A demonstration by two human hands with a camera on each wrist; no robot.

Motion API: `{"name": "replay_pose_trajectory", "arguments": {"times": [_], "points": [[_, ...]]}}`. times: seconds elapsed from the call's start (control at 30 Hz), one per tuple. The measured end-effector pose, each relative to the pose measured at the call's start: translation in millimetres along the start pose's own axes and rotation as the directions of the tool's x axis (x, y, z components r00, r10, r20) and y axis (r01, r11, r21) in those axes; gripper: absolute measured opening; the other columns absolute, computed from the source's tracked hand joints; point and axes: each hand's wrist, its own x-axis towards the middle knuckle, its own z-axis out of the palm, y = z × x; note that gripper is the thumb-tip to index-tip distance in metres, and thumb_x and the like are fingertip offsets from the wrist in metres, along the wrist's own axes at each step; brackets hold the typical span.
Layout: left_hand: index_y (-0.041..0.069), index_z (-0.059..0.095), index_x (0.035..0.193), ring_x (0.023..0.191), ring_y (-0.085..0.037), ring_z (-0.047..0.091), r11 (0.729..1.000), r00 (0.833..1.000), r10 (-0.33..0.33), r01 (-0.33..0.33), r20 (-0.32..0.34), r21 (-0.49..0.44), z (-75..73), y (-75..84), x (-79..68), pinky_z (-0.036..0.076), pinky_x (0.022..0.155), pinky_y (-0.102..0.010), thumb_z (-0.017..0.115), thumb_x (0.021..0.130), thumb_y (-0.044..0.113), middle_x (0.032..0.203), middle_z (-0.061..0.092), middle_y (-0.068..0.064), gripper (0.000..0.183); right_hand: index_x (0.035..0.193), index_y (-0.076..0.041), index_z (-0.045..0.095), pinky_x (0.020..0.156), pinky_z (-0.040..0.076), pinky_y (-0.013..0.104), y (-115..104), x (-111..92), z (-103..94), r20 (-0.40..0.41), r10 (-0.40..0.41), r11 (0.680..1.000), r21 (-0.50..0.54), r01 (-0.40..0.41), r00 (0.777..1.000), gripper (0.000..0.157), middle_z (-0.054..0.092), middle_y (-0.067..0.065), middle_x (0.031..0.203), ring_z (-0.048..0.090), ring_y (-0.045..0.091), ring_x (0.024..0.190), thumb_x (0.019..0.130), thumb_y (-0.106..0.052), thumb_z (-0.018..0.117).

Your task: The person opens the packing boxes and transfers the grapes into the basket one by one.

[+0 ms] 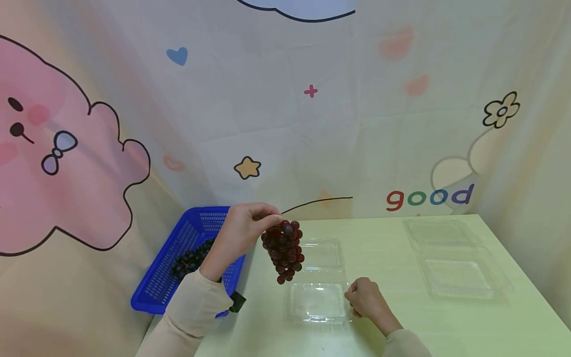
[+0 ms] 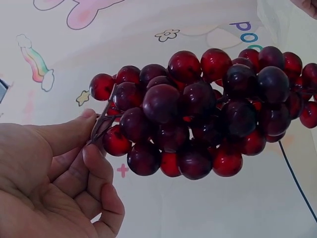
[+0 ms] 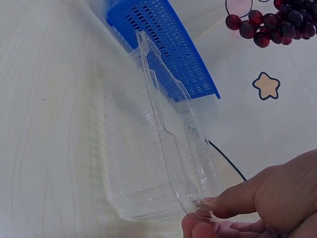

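Note:
A bunch of dark red grapes (image 1: 283, 250) hangs in the air in the head view. My left hand (image 1: 250, 225) pinches its stem between thumb and fingers, as the left wrist view shows close up with the grapes (image 2: 198, 109) stretching right. Below, on the table, lies a clear plastic clamshell box (image 1: 317, 303) with its lid (image 1: 322, 254) folded open toward the back. The right hand (image 1: 368, 297) pinches the box's near right rim; the right wrist view shows thumb and fingers on the corner of the clear box (image 3: 163, 148).
At the left stands a blue plastic basket (image 1: 153, 277) with dark grapes (image 1: 189, 263) in it. A second open clear box (image 1: 459, 275) lies at the right of the pale table (image 1: 383, 248). A printed curtain (image 1: 285, 124) hangs behind.

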Motion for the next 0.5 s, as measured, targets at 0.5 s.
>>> {"name": "replay_pose_trajectory", "arguments": {"times": [0.5], "points": [[0.013, 0.08, 0.097, 0.082, -0.018, 0.066, 0.999, 0.998, 0.019, -0.017, -0.059, 0.034, -24.8, -17.4, -9.0, 0.056, 0.074, -0.034, 0.075, 0.096, 0.02, 0.091, 0.075, 0.001, 0.008, 0.066, -0.005, 0.057, 0.044, 0.047, 0.025, 1, -1, 0.5, -0.006, -0.004, 1.0, -0.021, 0.004, 1.0, 0.024, 0.055, 0.001, 0.05, 0.053, 0.009, 0.038, 0.087, 0.006, 0.061]]}}
